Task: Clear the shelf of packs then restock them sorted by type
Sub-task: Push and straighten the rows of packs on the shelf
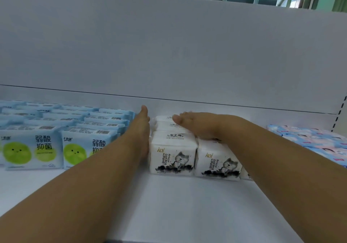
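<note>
Restocking stage — white soft plastic packs with dog print (172, 156) sit mid-frame on white shelf (169, 205). Left hand (143, 130), fingers straight, presses their side; right hand (199, 124) flat on top. Next: square the rows.

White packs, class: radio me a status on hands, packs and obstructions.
Left hand flat against white packs' left side. Right hand flat on top. Blue packs close beside left hand.

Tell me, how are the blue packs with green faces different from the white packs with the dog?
The blue packs show green smiley circles; the white packs show a grey dog. Blue packs fill many rows untouched; the left hand presses the white packs' side, the right hand their top. Both stand upright on the shelf.
</note>
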`<action>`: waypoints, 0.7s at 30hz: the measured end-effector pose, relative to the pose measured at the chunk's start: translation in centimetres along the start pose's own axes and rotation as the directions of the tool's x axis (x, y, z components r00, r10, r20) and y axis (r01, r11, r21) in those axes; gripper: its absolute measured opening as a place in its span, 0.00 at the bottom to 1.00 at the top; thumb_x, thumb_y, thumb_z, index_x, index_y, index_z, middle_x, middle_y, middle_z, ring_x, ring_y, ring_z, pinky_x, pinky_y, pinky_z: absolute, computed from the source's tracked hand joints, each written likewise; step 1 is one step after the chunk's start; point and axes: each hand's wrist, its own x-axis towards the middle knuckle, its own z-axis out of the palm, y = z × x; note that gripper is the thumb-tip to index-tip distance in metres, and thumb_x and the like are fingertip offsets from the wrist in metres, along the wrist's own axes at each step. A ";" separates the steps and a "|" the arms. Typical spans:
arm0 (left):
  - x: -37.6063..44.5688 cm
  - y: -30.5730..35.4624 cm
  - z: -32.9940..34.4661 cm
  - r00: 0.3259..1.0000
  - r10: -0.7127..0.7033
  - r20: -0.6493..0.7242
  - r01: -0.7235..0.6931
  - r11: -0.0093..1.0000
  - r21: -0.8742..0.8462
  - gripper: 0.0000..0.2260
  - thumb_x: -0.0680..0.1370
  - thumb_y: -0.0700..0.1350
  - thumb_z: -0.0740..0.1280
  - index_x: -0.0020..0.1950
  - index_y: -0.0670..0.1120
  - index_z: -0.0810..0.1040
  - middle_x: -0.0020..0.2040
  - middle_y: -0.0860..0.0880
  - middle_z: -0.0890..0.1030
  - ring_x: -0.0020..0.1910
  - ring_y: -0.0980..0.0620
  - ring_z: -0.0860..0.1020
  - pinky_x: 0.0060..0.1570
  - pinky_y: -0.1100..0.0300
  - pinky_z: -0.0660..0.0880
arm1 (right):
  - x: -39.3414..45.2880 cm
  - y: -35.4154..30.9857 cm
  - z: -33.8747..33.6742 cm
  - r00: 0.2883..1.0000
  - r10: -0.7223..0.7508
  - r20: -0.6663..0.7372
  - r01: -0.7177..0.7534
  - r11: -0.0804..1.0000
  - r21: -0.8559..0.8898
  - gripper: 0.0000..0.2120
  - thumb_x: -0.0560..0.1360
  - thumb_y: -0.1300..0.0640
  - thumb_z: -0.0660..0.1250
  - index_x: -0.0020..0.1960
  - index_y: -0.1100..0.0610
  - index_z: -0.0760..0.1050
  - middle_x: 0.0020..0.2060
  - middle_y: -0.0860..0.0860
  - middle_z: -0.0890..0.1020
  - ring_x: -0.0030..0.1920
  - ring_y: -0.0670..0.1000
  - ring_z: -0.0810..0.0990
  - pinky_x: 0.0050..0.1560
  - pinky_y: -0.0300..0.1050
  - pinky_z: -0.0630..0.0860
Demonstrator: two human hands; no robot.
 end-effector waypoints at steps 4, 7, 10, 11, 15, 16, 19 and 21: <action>1.9 -0.9 0.7 0.996 -0.029 0.081 0.035 0.997 -0.069 0.33 0.78 0.68 0.55 0.66 0.42 0.76 0.62 0.38 0.80 0.59 0.37 0.80 0.62 0.42 0.75 | 2.4 0.9 1.3 0.994 0.108 0.021 -0.108 0.994 0.000 0.39 0.77 0.30 0.38 0.80 0.51 0.51 0.79 0.53 0.53 0.79 0.54 0.51 0.76 0.57 0.47; 2.6 -1.3 0.7 0.995 -0.031 0.094 0.034 0.999 -0.030 0.31 0.77 0.68 0.56 0.61 0.44 0.79 0.57 0.39 0.83 0.57 0.38 0.81 0.63 0.39 0.74 | 3.2 1.3 2.0 0.995 0.102 -0.005 -0.102 0.993 0.062 0.39 0.77 0.30 0.39 0.80 0.52 0.51 0.79 0.53 0.54 0.79 0.54 0.52 0.76 0.57 0.48; 2.4 -1.1 0.6 0.996 -0.011 0.094 0.013 1.000 -0.027 0.30 0.76 0.68 0.57 0.63 0.46 0.77 0.56 0.40 0.84 0.55 0.39 0.82 0.61 0.39 0.75 | 3.4 1.4 2.2 0.994 0.112 -0.020 -0.110 0.990 0.087 0.40 0.78 0.30 0.40 0.80 0.55 0.52 0.79 0.54 0.54 0.79 0.54 0.53 0.76 0.56 0.49; 2.3 -1.1 0.6 0.996 -0.009 0.088 0.011 1.000 -0.024 0.29 0.77 0.68 0.57 0.63 0.46 0.77 0.55 0.40 0.84 0.55 0.39 0.82 0.62 0.40 0.75 | 3.4 1.3 2.2 0.994 0.111 -0.021 -0.109 0.990 0.084 0.40 0.78 0.30 0.40 0.80 0.55 0.52 0.79 0.54 0.54 0.79 0.54 0.53 0.76 0.56 0.49; 2.6 -1.0 0.4 0.996 -0.011 0.094 0.012 1.000 -0.012 0.28 0.79 0.67 0.55 0.60 0.45 0.79 0.57 0.40 0.83 0.58 0.38 0.81 0.63 0.39 0.73 | 3.9 1.3 1.9 0.996 0.093 -0.012 -0.093 0.995 0.042 0.39 0.78 0.31 0.40 0.80 0.54 0.52 0.79 0.54 0.53 0.79 0.54 0.53 0.77 0.56 0.49; 2.8 -1.0 0.4 0.994 -0.015 0.108 0.017 1.000 -0.020 0.28 0.79 0.66 0.55 0.57 0.45 0.79 0.58 0.40 0.82 0.58 0.39 0.81 0.64 0.40 0.73 | 4.0 1.3 1.8 0.996 0.090 -0.012 -0.089 0.996 0.026 0.39 0.78 0.31 0.40 0.80 0.55 0.52 0.79 0.54 0.53 0.79 0.55 0.53 0.77 0.57 0.50; 3.0 -1.0 0.6 0.992 -0.023 0.128 0.024 1.000 -0.010 0.26 0.80 0.65 0.55 0.57 0.45 0.79 0.56 0.40 0.83 0.57 0.39 0.81 0.62 0.43 0.75 | 4.3 1.4 2.2 0.996 0.091 -0.020 -0.091 0.996 0.018 0.39 0.78 0.30 0.40 0.80 0.54 0.49 0.80 0.54 0.50 0.79 0.56 0.52 0.77 0.60 0.50; 2.9 -1.0 0.7 0.987 -0.027 0.156 0.027 1.000 -0.002 0.26 0.80 0.64 0.56 0.61 0.44 0.78 0.56 0.39 0.83 0.56 0.39 0.81 0.61 0.44 0.76 | 4.4 1.5 2.5 0.995 0.095 -0.009 -0.095 0.995 0.036 0.40 0.77 0.30 0.40 0.80 0.54 0.49 0.80 0.53 0.50 0.79 0.56 0.51 0.77 0.60 0.49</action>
